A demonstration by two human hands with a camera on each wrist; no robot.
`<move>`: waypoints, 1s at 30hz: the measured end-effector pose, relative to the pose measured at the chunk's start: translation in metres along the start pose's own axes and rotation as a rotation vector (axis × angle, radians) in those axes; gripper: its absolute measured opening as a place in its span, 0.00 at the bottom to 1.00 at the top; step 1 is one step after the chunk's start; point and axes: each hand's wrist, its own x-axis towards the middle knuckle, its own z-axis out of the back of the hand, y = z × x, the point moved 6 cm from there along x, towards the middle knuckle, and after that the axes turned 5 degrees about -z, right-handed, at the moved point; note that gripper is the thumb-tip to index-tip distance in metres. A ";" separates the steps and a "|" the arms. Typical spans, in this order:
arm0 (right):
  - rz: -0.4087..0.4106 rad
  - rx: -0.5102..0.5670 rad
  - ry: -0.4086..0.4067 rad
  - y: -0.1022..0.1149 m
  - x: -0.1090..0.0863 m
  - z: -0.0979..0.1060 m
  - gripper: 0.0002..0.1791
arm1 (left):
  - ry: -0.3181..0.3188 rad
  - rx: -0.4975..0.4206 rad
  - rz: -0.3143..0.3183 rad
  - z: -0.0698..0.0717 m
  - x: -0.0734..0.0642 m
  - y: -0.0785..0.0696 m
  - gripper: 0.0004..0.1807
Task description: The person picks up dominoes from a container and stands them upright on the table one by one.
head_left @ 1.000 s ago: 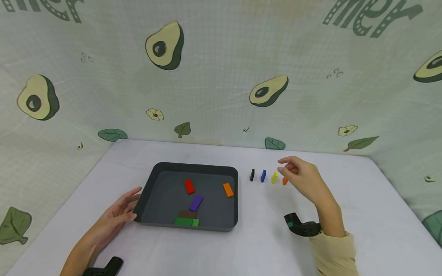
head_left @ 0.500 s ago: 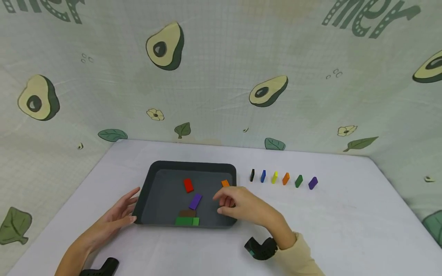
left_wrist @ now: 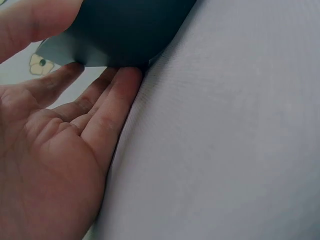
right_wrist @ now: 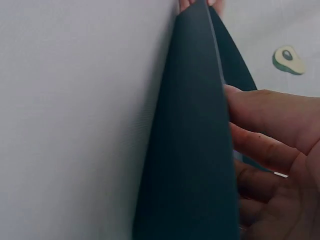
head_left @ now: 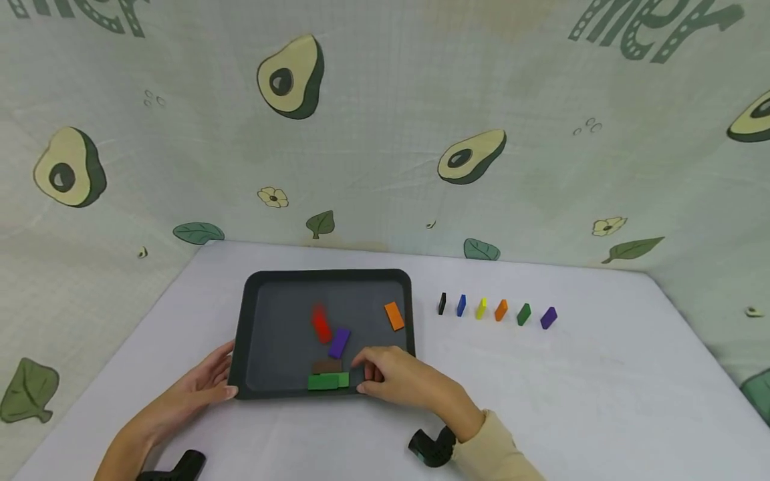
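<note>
a dark tray (head_left: 283, 321) on a white table (head_left: 571, 394)

the table runs back to a hanging cloth (head_left: 385, 100), pale grey-green, printed with avocados (head_left: 289, 77), leaves and small flowers; it continues down both sides.

right of the tray, past a strip of white, six blocks stand upright in a spaced row: black block (head_left: 442, 304), blue block (head_left: 461, 305), yellow block (head_left: 481, 308), standing orange block (head_left: 501, 310), standing green block (head_left: 524, 314) and standing purple block (head_left: 549, 318). white surface spreads widely on the row's near side. in the tray, the broadest stretch of floor is at the left.

the left hand (head_left: 204, 382) is at the tray's near left corner, fingers mostly straight against the outer wall, thumb at the rim, touching rather than clasping. the right hand (head_left: 400, 375) leans over the near right part, released: thumb and index finger apart, the others bent.

the tray is smooth, rectangular and round-cornered. flat oblongs lie inside: a green block (head_left: 323, 381) end to end with a small green piece (head_left: 343, 379) along the near wall, just beside the right fingertips; a brown block (head_left: 327, 367) directly behind; a slanted purple block (head_left: 339, 343); a red block (head_left: 321, 324), blurred; an orange block (head_left: 394, 316) near the right wall. a tan sleeve (head_left: 499, 451) covers the right forearm.
</note>
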 end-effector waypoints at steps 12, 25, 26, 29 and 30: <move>0.049 -0.124 -0.168 0.001 -0.002 -0.006 0.10 | 0.039 -0.057 -0.071 -0.001 0.004 -0.004 0.42; -0.013 -0.259 -0.283 0.017 0.003 -0.020 0.18 | 0.002 -0.047 -0.054 0.004 0.002 0.000 0.40; -0.018 -0.260 -0.284 0.017 0.004 -0.021 0.18 | -0.001 -0.048 -0.055 0.004 0.002 0.000 0.40; -0.026 -0.252 -0.282 0.016 0.005 -0.023 0.19 | 0.000 -0.050 -0.062 0.004 0.001 -0.001 0.40; -0.025 -0.250 -0.283 0.015 0.005 -0.024 0.19 | -0.003 -0.051 -0.059 0.004 0.001 0.000 0.40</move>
